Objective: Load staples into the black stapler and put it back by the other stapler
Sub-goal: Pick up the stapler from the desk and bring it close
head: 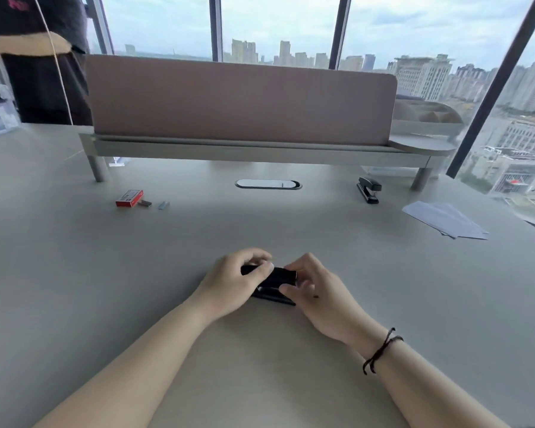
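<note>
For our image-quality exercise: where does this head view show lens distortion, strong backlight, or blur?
Head view: window frames lean and bow toward the edges, wide-angle distortion; bright sky backlights the scene, desk evenly lit; black stapler between left hand and right hand looks soft.

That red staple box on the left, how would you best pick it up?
Probably from above, pinching the two long sides of the red staple box. It lies flat on the desk, low and narrow. A staple strip lies right by one end, so that end is poorer to grip.

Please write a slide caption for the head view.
Both hands hold the black stapler on the desk.
</note>
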The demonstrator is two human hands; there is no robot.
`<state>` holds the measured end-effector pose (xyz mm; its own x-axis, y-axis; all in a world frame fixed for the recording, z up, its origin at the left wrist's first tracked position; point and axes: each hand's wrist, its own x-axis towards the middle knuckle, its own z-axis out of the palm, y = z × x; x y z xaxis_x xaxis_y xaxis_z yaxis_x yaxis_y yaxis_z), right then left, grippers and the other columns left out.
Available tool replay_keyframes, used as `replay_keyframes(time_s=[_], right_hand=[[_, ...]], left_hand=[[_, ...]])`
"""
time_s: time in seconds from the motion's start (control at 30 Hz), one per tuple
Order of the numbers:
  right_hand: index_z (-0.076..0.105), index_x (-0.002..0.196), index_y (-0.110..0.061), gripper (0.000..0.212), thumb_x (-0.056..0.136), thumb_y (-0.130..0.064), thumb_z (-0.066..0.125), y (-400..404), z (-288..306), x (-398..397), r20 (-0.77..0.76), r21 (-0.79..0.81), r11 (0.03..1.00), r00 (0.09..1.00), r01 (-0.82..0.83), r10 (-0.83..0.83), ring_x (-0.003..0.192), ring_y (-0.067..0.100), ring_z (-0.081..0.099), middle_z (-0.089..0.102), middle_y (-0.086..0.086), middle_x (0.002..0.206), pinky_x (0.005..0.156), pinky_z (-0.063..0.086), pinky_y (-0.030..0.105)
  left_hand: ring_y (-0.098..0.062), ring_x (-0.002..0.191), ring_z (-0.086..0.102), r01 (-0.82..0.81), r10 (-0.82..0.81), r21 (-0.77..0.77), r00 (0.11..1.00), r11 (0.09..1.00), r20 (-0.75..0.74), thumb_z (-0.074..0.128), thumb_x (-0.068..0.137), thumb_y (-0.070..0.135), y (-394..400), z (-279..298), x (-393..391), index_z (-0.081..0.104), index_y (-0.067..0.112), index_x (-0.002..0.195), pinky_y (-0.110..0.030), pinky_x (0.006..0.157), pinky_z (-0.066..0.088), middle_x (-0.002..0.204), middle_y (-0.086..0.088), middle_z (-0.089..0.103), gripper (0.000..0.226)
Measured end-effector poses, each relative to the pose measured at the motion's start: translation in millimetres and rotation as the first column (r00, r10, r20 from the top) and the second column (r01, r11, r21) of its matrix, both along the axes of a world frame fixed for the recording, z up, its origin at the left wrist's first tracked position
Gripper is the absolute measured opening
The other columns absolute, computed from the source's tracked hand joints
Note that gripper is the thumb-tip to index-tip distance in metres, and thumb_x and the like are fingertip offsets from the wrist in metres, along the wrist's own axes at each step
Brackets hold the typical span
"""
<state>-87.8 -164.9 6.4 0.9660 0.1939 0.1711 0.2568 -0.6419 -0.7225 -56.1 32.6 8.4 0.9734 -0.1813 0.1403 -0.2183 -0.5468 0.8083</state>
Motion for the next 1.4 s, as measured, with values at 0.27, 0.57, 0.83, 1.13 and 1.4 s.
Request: replay_keyframes(time_s=[0.27, 0.57, 0.83, 1.13, 1.4], right_hand=[[0.056, 0.099, -0.033, 0.034, 0.075, -0.028, 0.08, 10, -4, -38, -0.041, 0.034, 0.988, 0.987, -0.154, 0.155, 0.07, 0.007, 0.06, 0.073, -0.006, 0.09, 0.067, 0.048, 0.027], [0.064, 0.096, -0.032, 0.039, 0.068, -0.022, 0.087, 12, -2, -38, -0.102, 0.097, 0.988, 0.986, -0.122, 0.132, 0.059, 0.001, 0.053, 0.073, -0.008, 0.083, 0.062, 0.047, 0.02], [0.069, 0.091, -0.035, 0.029, 0.069, -0.028, 0.086, 8, -3, -35, -0.091, 0.057, 0.992, 0.989, -0.113, 0.118, 0.067, 0.002, 0.059, 0.074, -0.007, 0.093, 0.064, 0.047, 0.011], [0.071, 0.087, -0.034, 0.026, 0.067, -0.028, 0.087, 8, -7, -33, -0.081, 0.055, 0.991, 0.989, -0.12, 0.124, 0.058, 0.004, 0.052, 0.07, -0.009, 0.078, 0.059, 0.045, 0.021], [0.071, 0.086, -0.033, 0.025, 0.068, -0.025, 0.087, 9, -7, -34, -0.101, 0.073, 0.99, 0.987, -0.119, 0.126, 0.055, 0.003, 0.051, 0.07, -0.006, 0.077, 0.057, 0.042, 0.02]], left_hand=[[-0.002, 0.083, 0.061, 0.133, -0.171, 0.275, 0.978, 0.952, 0.118, 0.07, 0.085, 0.047, 20, 8, -74, 0.069, 0.036, 0.107, -0.015, 0.067, 0.044, 0.094, 0.016, 0.067, 0.025], [-0.006, 0.09, 0.067, 0.094, -0.093, -0.005, 0.988, 0.996, 0.122, 0.077, 0.084, 0.033, 27, 9, -78, 0.07, 0.033, 0.1, -0.013, 0.075, 0.049, 0.097, 0.013, 0.073, 0.018], [0.002, 0.094, 0.069, 0.04, 0.007, -0.407, 0.994, 0.913, 0.112, 0.082, 0.065, 0.06, 110, 8, -86, 0.075, 0.029, 0.096, -0.006, 0.085, 0.049, 0.096, 0.011, 0.078, 0.044], [-0.005, 0.097, 0.064, 0.03, -0.017, 0.214, 0.998, 0.976, -0.062, 0.078, 0.08, 0.047, 164, -10, -93, 0.066, 0.038, 0.106, -0.025, 0.091, 0.046, 0.102, 0.008, 0.071, 0.03], [-0.004, 0.106, 0.058, 0.013, -0.02, 0.298, 1.0, 0.954, 0.021, 0.079, 0.084, 0.029, 159, -9, -97, 0.067, 0.034, 0.099, -0.023, 0.096, 0.042, 0.113, 0.02, 0.065, 0.02]])
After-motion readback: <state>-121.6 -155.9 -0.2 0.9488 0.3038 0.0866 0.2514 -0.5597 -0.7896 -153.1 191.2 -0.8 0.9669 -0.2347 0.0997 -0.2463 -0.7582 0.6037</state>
